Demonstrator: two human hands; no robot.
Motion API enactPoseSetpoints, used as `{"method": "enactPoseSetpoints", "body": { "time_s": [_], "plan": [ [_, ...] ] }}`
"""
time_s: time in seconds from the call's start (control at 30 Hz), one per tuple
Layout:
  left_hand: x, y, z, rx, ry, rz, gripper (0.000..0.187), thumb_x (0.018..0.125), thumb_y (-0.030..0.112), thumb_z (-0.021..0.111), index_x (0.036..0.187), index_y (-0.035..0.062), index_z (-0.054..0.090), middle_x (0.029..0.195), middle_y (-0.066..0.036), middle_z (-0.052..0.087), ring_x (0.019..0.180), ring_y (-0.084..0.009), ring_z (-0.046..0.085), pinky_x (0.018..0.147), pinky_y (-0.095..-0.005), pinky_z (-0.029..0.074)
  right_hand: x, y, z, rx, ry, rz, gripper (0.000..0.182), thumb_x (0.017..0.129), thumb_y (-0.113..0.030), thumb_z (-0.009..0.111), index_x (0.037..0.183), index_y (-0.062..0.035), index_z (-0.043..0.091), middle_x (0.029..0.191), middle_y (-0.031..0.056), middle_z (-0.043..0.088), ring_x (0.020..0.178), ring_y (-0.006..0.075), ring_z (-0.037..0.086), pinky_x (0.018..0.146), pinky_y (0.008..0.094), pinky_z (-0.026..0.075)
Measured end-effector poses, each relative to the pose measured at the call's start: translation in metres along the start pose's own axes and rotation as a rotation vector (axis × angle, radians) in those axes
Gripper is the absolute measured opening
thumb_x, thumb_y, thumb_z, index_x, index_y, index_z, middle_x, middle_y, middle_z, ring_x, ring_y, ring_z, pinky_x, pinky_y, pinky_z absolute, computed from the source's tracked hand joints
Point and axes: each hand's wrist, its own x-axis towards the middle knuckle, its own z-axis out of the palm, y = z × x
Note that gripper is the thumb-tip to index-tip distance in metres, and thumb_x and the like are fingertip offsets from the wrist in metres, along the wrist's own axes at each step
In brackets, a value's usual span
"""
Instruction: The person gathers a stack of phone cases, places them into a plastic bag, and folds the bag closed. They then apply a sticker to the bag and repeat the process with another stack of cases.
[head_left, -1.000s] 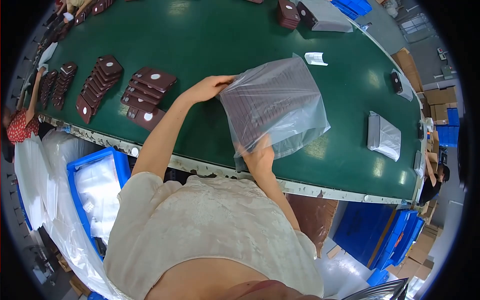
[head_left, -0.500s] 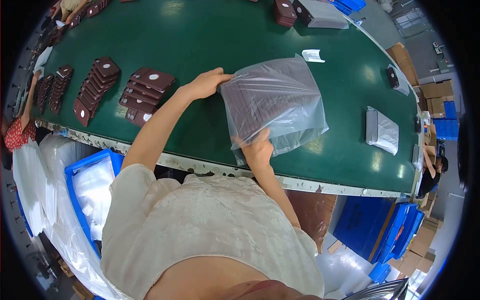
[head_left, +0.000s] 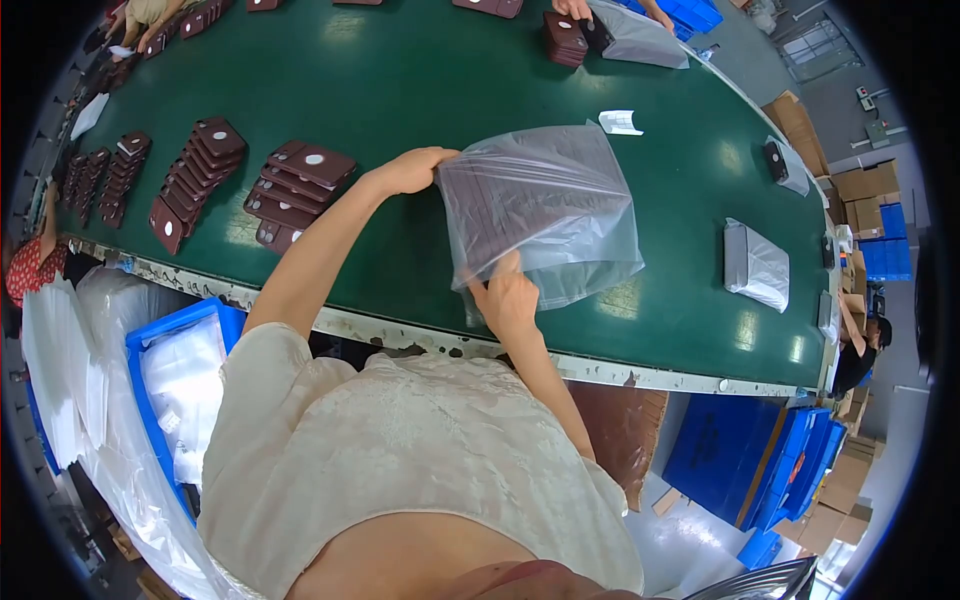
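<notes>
A clear plastic bag (head_left: 545,205) holding dark maroon flat pieces lies on the green table (head_left: 400,75). My left hand (head_left: 412,170) pinches the bag's upper left corner. Near the bag's lower left edge is my right hand (head_left: 510,300), fingers closed on the plastic, with one finger pointing up over it. To the left of my left arm stand leaning stacks of maroon phone-case-like pieces (head_left: 300,185), with another row (head_left: 197,180) beyond them.
A small white curled sheet (head_left: 620,122) lies behind the bag. Wrapped packs (head_left: 757,265) rest at the right. Another person's hands (head_left: 573,8) touch a stack at the far edge. A blue bin (head_left: 150,400) stands below at left.
Another person's hands have appeared at the far edge, and more maroon pieces show there. My right hand has shifted slightly left and down, with a finger now extended. The bag's lower part has moved a little.
</notes>
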Motion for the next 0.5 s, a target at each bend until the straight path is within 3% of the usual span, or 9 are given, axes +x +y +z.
{"method": "enactPoseSetpoints", "body": {
  "time_s": [0.07,0.17,0.23,0.3,0.4,0.5],
  "plan": [
    [-0.002,0.001,0.001,-0.039,0.075,0.007,0.04,0.094,-0.002,0.051,0.131,0.0097,0.06,0.098,-0.013,0.059,0.095,-0.0285,0.06,0.086,-0.0355,0.048,0.003,0.006,0.006,0.033,-0.006,-0.011,0.064,0.082,-0.041,0.078,0.113,0.0038,0.044,0.076,0.0235,0.065,0.068,0.0441,0.065,0.057,0.0483,0.052],
    [-0.036,0.057,0.004,0.066,0.766,-0.283,0.031,0.094,0.004,0.057,0.125,0.0053,0.056,0.096,-0.012,0.059,0.09,-0.027,0.06,0.081,-0.0363,0.049,0.005,0.006,0.015,0.109,-0.012,-0.016,0.063,0.082,-0.04,0.078,0.114,0.002,0.044,0.077,0.0235,0.065,0.069,0.0445,0.065,0.059,0.0485,0.053],
    [-0.073,0.108,0.015,-0.219,0.518,-0.316,0.032,0.091,0.021,0.068,0.112,0.0025,0.052,0.101,-0.015,0.057,0.087,-0.0313,0.059,0.081,-0.0403,0.048,0.006,0.012,0.012,0.127,-0.071,0.022,0.053,0.084,-0.034,0.076,0.115,-0.0011,0.049,0.078,0.0219,0.066,0.07,0.0438,0.065,0.06,0.0478,0.053],
    [-0.111,0.158,0.037,0.207,0.407,-0.125,0.04,0.086,0.025,0.075,0.108,0.0056,0.048,0.091,-0.011,0.057,0.083,-0.026,0.059,0.074,-0.0394,0.047,0.005,0.021,0.007,0.138,-0.111,0.041,0.049,0.085,-0.031,0.076,0.116,-0.0027,0.052,0.079,0.0211,0.067,0.071,0.0435,0.065,0.06,0.0475,0.053],
    [-0.131,0.154,0.079,0.331,0.404,-0.111,0.033,0.085,0.022,0.073,0.102,0.0053,0.051,0.088,-0.011,0.057,0.083,-0.03,0.058,0.072,-0.042,0.046,0.013,0.033,-0.003,0.375,-0.094,-0.308,0.031,0.088,-0.018,0.07,0.116,-0.0079,0.061,0.08,0.0167,0.068,0.072,0.0416,0.065,0.064,0.0446,0.052],
    [-0.13,0.138,0.074,0.402,0.349,-0.03,0.024,0.084,0.016,0.07,0.097,0.0059,0.053,0.085,-0.011,0.058,0.082,-0.0325,0.058,0.072,-0.0426,0.045,0.023,0.026,-0.002,0.452,-0.117,-0.421,0.024,0.087,-0.01,0.067,0.112,-0.0108,0.067,0.083,0.0143,0.069,0.074,0.0387,0.065,0.068,0.0438,0.052]
  ]
}}
